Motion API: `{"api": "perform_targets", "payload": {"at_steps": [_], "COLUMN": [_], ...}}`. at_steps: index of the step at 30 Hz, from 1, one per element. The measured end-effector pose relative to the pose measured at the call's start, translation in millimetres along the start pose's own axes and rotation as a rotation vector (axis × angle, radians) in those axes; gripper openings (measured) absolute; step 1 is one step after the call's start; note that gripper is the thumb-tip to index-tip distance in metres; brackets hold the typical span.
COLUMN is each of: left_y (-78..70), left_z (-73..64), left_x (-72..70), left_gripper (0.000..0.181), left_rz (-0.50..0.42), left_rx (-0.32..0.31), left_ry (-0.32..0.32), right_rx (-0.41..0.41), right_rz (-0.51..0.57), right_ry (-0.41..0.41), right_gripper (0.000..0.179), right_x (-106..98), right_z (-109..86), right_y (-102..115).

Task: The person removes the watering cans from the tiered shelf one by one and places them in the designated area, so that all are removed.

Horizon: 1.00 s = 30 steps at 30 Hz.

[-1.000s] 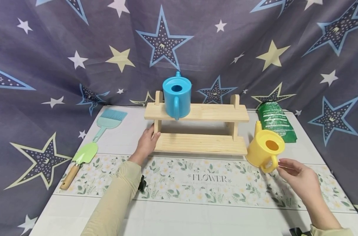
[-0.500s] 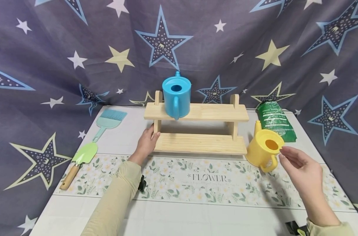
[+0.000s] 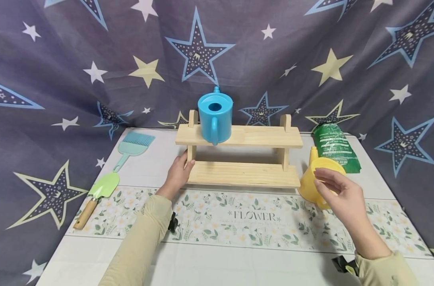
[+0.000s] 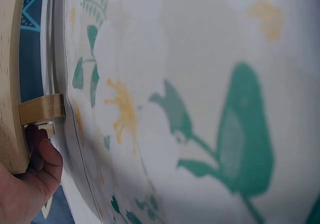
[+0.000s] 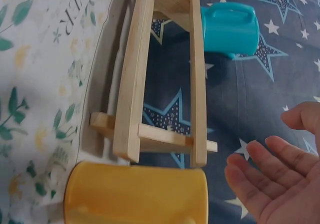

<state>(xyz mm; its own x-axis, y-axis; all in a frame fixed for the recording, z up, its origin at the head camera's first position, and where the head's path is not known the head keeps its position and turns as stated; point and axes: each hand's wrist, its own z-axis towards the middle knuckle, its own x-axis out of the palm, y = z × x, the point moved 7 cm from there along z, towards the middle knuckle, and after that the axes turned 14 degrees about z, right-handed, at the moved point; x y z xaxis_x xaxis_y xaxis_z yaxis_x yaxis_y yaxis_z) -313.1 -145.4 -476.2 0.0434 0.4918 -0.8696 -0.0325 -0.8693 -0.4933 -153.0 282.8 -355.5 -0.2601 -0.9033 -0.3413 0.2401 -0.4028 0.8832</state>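
A two-tier wooden shelf (image 3: 245,174) stands at the back middle, and my left hand (image 3: 176,175) grips its left upright. In the left wrist view the curled fingers (image 4: 49,159) lie against the wood. On the top tier sits a blue watering can (image 3: 222,123), handle toward me. A yellow watering can (image 3: 307,188) stands on the table by the shelf's right end. My right hand (image 3: 343,196) hovers over its front side, hiding much of its body and handle. The right wrist view shows that hand's fingers (image 5: 272,176) spread loosely, holding nothing.
A green bag (image 3: 336,149) lies behind the yellow can. To the left lie a teal brush (image 3: 132,145) and a green trowel with a wooden handle (image 3: 104,186). A floral cloth strip (image 3: 252,234) crosses the white table. A starry curtain (image 3: 245,51) hangs behind.
My right hand has moved left and up from beside the yellow can's handle to in front of its body. My left hand, the shelf and both cans have stayed put.
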Motion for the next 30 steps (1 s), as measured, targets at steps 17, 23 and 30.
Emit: {"api": "perform_targets", "payload": {"at_steps": [17, 23, 30], "left_y": [0.3, 1.0, 0.1], "left_z": [-1.3, -0.3, -1.7], "left_x": [-1.6, 0.4, -0.6], "left_gripper": [0.055, 0.055, 0.055], "left_rz": [-0.012, -0.003, -0.007], "left_rx": [0.003, 0.005, 0.005], "left_ry": [-0.015, -0.004, -0.010], "right_rx": [-0.037, -0.035, -0.024], "right_rz": [0.139, 0.179, 0.238], "right_ry": [0.101, 0.132, 0.179], "right_gripper": [0.031, 0.029, 0.031], "right_x": [36.1, 46.8, 62.7], "right_z": [23.7, 30.2, 37.6], "right_y": [17.4, 23.9, 31.3]}}
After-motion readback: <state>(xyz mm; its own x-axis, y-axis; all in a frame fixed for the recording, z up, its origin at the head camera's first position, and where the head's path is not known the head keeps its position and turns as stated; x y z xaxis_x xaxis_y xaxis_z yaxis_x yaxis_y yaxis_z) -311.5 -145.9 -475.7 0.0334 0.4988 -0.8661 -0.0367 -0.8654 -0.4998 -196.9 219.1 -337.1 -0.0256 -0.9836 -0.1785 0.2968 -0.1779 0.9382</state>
